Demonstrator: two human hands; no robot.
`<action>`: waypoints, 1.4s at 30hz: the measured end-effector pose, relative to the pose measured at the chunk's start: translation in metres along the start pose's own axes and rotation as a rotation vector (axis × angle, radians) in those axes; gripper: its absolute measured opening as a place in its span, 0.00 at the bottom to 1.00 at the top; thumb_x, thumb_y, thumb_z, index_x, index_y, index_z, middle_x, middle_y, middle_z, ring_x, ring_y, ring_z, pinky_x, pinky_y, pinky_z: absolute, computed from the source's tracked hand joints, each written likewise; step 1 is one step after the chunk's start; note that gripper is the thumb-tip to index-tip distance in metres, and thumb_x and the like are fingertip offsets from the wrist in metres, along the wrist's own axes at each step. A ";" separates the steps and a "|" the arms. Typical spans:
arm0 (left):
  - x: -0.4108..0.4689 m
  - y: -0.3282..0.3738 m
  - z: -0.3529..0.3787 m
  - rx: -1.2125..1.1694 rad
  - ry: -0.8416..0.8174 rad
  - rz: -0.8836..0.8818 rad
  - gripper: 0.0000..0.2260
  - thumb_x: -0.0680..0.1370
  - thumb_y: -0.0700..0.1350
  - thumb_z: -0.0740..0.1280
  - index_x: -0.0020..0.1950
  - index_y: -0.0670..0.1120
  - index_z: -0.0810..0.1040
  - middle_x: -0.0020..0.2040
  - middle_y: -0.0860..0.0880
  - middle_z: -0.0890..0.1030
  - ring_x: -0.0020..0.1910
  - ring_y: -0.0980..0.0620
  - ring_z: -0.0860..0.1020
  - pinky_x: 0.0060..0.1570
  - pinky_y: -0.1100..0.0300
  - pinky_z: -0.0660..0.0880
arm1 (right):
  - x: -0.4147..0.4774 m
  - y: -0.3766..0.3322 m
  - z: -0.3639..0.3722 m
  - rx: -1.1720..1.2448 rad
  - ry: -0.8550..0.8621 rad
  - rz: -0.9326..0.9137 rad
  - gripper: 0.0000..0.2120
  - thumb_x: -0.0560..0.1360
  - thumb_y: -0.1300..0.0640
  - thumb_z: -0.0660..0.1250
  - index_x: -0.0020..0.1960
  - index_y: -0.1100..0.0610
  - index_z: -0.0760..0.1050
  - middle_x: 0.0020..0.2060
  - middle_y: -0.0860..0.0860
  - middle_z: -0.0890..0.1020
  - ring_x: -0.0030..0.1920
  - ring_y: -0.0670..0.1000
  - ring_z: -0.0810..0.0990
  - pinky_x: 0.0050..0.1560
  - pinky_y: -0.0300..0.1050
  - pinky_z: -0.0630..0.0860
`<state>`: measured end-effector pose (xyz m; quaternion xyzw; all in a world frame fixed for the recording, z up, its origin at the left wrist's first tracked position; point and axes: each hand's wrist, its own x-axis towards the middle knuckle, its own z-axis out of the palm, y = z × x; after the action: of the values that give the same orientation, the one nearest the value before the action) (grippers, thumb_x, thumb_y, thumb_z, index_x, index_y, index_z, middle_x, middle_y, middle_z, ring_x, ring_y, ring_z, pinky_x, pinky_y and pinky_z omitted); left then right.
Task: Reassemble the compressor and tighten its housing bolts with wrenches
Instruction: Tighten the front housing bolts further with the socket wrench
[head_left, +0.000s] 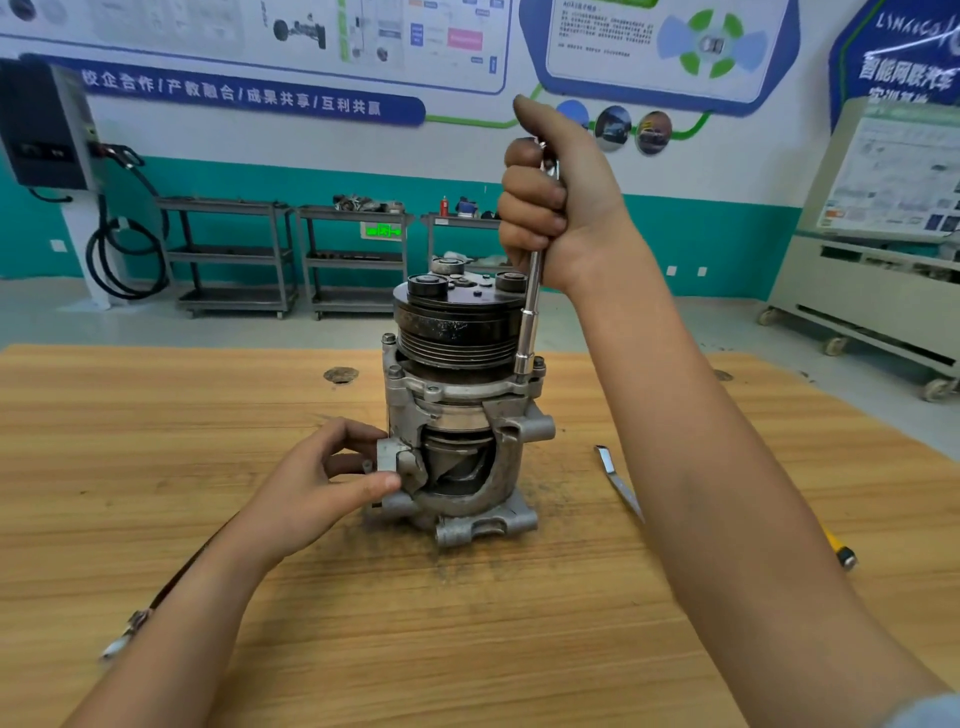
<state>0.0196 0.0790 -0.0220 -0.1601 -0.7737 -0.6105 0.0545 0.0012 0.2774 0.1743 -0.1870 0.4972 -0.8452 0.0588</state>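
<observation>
Compressor (457, 415) standing upright near the middle of a wooden counter (208, 389), its black grooved pulley (457, 327) on top and a cut-away window in the grey housing facing the viewer.

The right hand (556, 202) is raised above the unit, fingers wrapped in a fist round the handle of a long socket wrench (530, 312). The tool stands almost vertical, just beside the pulley, with its socket seated on the housing flange at the right edge. The bolt under it is hidden by the socket. The left hand (322, 478) is low on the left side, thumb and fingers pinching a small lug of the housing to steady it.

Two more bolt heads (395, 371) show on the left of the flange. A flat tool with a yellow handle (618, 483) lies on the counter to the right, partly hidden by the forearm, and another tool (135, 621) lies under the left forearm.

This looks like the bolt-tightening step, with the body already assembled. The next move likely calls for turning the wrench while the left hand braces the housing against twisting, then shifting the socket to the remaining bolts. How tight each one is cannot be told.
</observation>
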 end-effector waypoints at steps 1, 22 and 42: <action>-0.001 0.000 0.000 0.007 0.004 0.000 0.14 0.69 0.36 0.73 0.51 0.47 0.75 0.50 0.48 0.80 0.47 0.59 0.81 0.43 0.67 0.76 | -0.002 0.000 0.002 -0.019 0.053 -0.033 0.23 0.80 0.50 0.57 0.27 0.54 0.62 0.14 0.45 0.57 0.13 0.43 0.53 0.15 0.32 0.50; -0.004 -0.002 0.002 -0.092 0.010 -0.034 0.13 0.72 0.37 0.70 0.52 0.52 0.76 0.46 0.55 0.83 0.44 0.64 0.81 0.41 0.68 0.73 | -0.018 -0.007 0.020 -0.243 0.339 -0.062 0.18 0.81 0.50 0.55 0.34 0.55 0.61 0.16 0.46 0.58 0.16 0.45 0.53 0.18 0.32 0.53; -0.006 -0.001 0.002 -0.056 0.025 -0.065 0.14 0.74 0.38 0.69 0.55 0.53 0.75 0.51 0.54 0.81 0.51 0.60 0.79 0.48 0.61 0.73 | -0.070 -0.021 -0.090 -1.148 0.577 -0.357 0.12 0.77 0.63 0.54 0.36 0.59 0.67 0.18 0.52 0.75 0.19 0.47 0.74 0.25 0.39 0.70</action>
<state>0.0249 0.0802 -0.0248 -0.1285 -0.7605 -0.6352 0.0397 0.0335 0.3818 0.1355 -0.0345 0.8255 -0.4592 -0.3263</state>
